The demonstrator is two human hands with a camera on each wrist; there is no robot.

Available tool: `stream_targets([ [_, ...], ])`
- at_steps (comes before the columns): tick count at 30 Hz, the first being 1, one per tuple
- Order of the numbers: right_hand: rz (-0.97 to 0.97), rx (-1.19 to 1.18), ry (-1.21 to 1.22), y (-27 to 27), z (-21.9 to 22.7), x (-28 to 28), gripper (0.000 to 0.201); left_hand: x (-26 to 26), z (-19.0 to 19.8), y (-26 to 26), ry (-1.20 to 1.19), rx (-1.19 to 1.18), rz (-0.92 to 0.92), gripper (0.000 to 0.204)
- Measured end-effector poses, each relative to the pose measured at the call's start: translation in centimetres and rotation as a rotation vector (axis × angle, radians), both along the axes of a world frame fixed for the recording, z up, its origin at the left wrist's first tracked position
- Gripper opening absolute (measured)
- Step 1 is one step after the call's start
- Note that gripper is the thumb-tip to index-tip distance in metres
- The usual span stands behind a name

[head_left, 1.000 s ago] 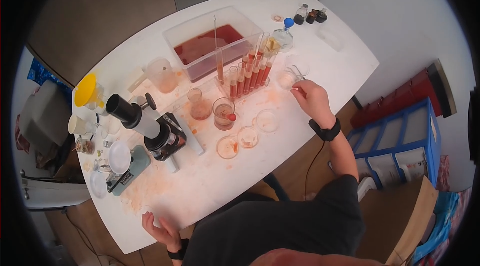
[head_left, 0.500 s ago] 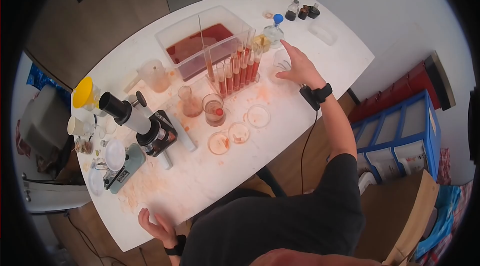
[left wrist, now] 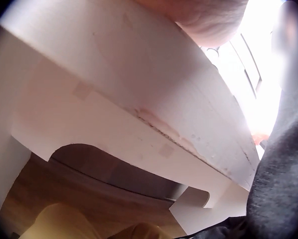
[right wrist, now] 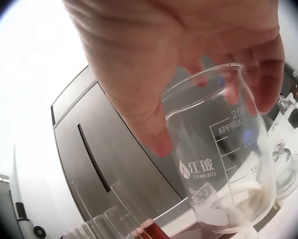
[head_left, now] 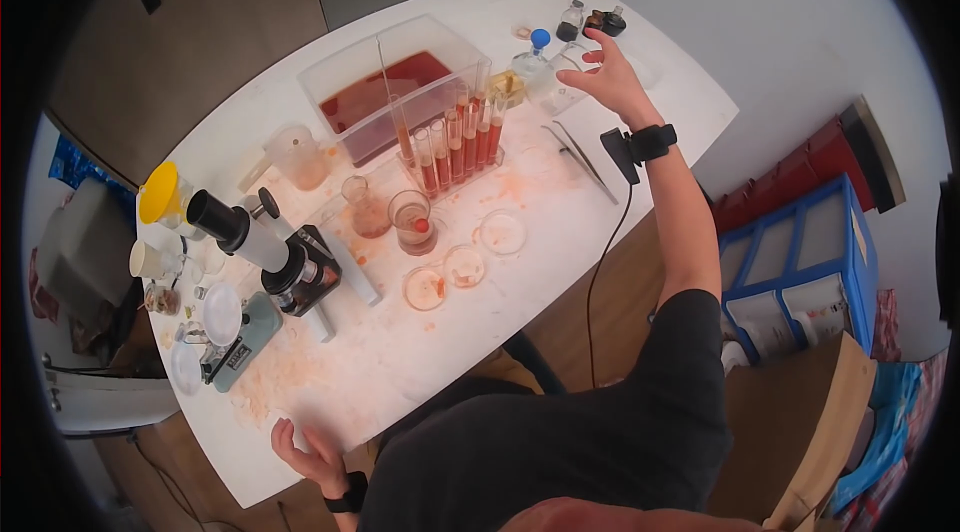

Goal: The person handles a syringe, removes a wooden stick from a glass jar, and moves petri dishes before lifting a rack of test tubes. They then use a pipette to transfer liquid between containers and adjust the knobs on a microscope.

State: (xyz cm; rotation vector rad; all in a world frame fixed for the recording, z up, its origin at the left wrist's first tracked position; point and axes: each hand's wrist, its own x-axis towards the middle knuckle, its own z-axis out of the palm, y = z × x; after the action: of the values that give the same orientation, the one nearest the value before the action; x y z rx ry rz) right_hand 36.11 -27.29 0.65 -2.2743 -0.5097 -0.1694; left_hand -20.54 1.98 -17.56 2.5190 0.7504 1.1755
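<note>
My right hand (head_left: 618, 87) grips a clear glass beaker (right wrist: 214, 169) from above, thumb on one side of the rim and fingers round the other. White measuring marks run up the beaker's wall, and the hand is over the far right part of the table. Metal tweezers (head_left: 600, 182) lie on the white tabletop nearer to me, their tips pointing away. At the front left corner, my left hand (head_left: 310, 454) rests by the table edge with loosely bent fingers and nothing in it. Only part of its palm (left wrist: 214, 20) shows in the left wrist view.
A rack of test tubes (head_left: 455, 147) with red liquid stands before a plastic tub (head_left: 465, 52). Small bottles (head_left: 570, 20) and a blue-stoppered flask (head_left: 530, 62) are near the right hand. Petri dishes (head_left: 503, 232), a microscope (head_left: 285, 262) and a green balance (head_left: 245, 342) fill the left and middle.
The right hand has left the tweezers on the table, spread over the beaker, gripped it and carried it away toward the small bottles. The left hand has stayed by the front edge.
</note>
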Motion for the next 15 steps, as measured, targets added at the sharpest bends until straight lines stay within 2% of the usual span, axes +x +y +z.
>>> stream_targets([
  [5,-0.059,0.003,-0.022,-0.8,-0.5,2.0,0.099,-0.2,-0.1,0.1,-0.009,-0.016,-0.011,0.031],
  [11,-0.214,-0.288,-0.250,-0.9,-3.3,3.1,0.094,0.0,0.1,0.0,-0.015,-0.012,-0.025,0.032],
  [15,-0.277,-0.291,-0.241,-1.0,-4.9,3.7,0.092,0.1,0.1,0.0,-0.014,-0.007,-0.025,0.032],
])
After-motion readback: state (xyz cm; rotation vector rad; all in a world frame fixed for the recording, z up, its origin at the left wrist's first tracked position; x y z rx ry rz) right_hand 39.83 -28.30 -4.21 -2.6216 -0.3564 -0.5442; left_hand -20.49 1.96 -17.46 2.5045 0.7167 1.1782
